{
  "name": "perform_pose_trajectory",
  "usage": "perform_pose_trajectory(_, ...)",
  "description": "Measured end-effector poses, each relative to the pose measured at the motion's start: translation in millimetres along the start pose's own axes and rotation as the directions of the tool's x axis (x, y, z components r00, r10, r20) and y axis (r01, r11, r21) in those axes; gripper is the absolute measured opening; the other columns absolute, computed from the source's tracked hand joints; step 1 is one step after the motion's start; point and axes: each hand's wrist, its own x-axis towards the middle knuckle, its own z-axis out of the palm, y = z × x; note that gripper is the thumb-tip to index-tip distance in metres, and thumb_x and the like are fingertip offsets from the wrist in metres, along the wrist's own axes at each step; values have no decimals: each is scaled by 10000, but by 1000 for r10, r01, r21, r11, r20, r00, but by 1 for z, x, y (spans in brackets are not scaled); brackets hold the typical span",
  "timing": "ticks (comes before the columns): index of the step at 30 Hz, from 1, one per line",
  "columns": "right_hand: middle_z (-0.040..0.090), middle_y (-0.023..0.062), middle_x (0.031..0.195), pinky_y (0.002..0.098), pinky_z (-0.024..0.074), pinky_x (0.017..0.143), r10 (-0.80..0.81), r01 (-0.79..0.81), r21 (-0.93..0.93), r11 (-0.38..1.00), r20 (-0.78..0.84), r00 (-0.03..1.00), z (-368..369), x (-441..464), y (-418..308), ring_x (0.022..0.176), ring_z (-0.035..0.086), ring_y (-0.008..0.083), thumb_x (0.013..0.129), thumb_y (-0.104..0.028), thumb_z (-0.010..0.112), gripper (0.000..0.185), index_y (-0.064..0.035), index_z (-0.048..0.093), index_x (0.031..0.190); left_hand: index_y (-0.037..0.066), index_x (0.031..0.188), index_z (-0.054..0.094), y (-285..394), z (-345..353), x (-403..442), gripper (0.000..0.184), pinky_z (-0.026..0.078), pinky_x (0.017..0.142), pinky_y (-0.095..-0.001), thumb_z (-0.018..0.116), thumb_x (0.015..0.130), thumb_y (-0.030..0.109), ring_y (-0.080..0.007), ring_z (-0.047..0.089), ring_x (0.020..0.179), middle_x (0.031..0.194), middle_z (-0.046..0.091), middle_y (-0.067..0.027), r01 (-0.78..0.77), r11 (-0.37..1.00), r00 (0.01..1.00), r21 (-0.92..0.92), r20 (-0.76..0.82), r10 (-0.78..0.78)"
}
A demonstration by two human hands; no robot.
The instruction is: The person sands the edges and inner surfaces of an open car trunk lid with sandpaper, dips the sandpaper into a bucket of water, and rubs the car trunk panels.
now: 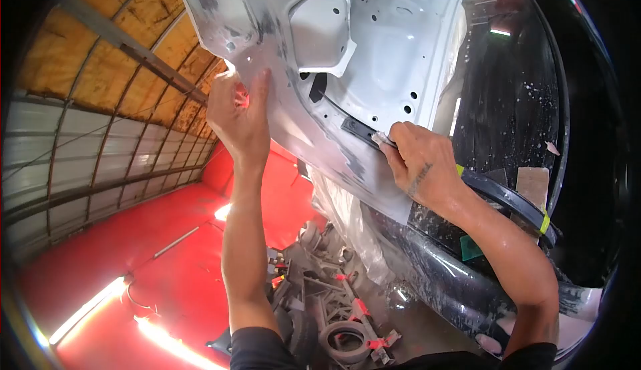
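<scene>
A large grey-white vehicle panel (394, 43) with holes, cutouts and dark sanded patches fills the upper middle. My left hand (240, 106) is at the panel's left edge, its thumb against the surface; whether its other fingers grip the edge is hidden. Pinched in my right hand (420, 159) is a small crumpled whitish piece (382, 139), held at the lower inner edge of the panel. Just left of those fingertips, a dark strip (358, 129) lies along the panel.
Behind my right arm is a dark car body (507, 89) with a curved black strip (504, 200) and yellow tape. Clear plastic sheeting (354, 220) hangs below the panel. Metal parts and a tyre-like ring (346, 356) lie on the floor. Red wall at left.
</scene>
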Motion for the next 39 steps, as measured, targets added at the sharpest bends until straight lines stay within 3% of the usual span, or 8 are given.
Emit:
perform_pose_trajectory(5, 590, 157, 749, 485, 466, 579, -69, 69, -10, 998, -52, 996, 3, -1, 2, 660, 615, 385, 902, -92, 730, 228, -30, 511, 889, -1, 916, 692, 30, 17, 34, 210, 426, 683, -243, 758, 989, 185, -46, 495, 740, 756, 581, 45, 31, 957, 995, -290, -83, -57)
perform_pose_trajectory(8, 596, 141, 779, 489, 490, 590, -33, 33, -6, 999, -13, 999, 1, -1, 2, 732, 637, 376, 924, -122, 673, 164, -54, 524, 935, -40, 943, 708, 37, 18, 36, 247, 453, 722, -240, 757, 989, 198, -70, 570, 791, 772, 624, 22, 100, 894, 990, -436, -50, -135)
perform_pose_trajectory(12, 609, 152, 789, 504, 496, 632, 34, -34, 24, 999, 1, 999, 0, -1, -2, 752, 635, 386, 938, -136, 666, 167, -47, 525, 948, -40, 1103, 695, 21, 3, 9, 265, 489, 839, -275, 748, 987, 193, -131, 634, 963, 1008, 690, -56, 180, 983, 982, 39, 52, -182)
perform_pose_trajectory(20, 620, 186, 805, 526, 495, 713, 92, -93, 65, 994, 15, 996, -4, 6, -8, 822, 627, 413, 956, -156, 652, 175, -28, 534, 947, -13, 1222, 603, -17, 3, -52, 378, 463, 970, -395, 735, 974, 240, -240, 608, 1054, 1170, 651, -123, 136, 956, 990, -260, 76, -120)
perform_pose_trajectory(26, 619, 187, 802, 527, 495, 706, 61, -60, -10, 998, 39, 997, -4, 5, -9, 813, 624, 416, 953, -154, 653, 167, -30, 542, 937, -15, 1209, 610, 21, 10, 16, 400, 491, 865, -405, 735, 977, 287, -251, 613, 1015, 1049, 657, -127, 157, 973, 985, -169, -41, -166)
perform_pose_trajectory(29, 618, 184, 796, 525, 498, 687, 39, -38, -45, 998, 35, 999, 1, 2, -4, 791, 624, 415, 952, -155, 653, 160, -37, 546, 939, -25, 1216, 604, 20, 22, 26, 392, 504, 806, -421, 738, 974, 253, -273, 624, 1005, 1047, 654, -139, -126, 991, 977, -34, -177, 118)
perform_pose_trajectory(32, 616, 183, 787, 525, 500, 672, 42, -40, -37, 999, 41, 998, 0, 1, -4, 774, 625, 413, 958, -162, 647, 152, -45, 550, 945, -39, 1297, 577, 11, 33, 15, 466, 517, 807, -428, 759, 956, 222, -293, 631, 1002, 1088, 653, -153, -168, 986, 954, 5, -251, 164)
perform_pose_trajectory(39, 617, 189, 776, 525, 497, 659, 11, -10, -30, 1000, 32, 999, 1, 1, -2, 747, 620, 415, 960, -151, 647, 150, -38, 548, 954, -31, 1469, 464, -2, 31, -8, 662, 538, 856, -425, 781, 931, 191, -307, 630, 1039, 1143, 633, -165, -85, 991, 970, -103, -236, 59)
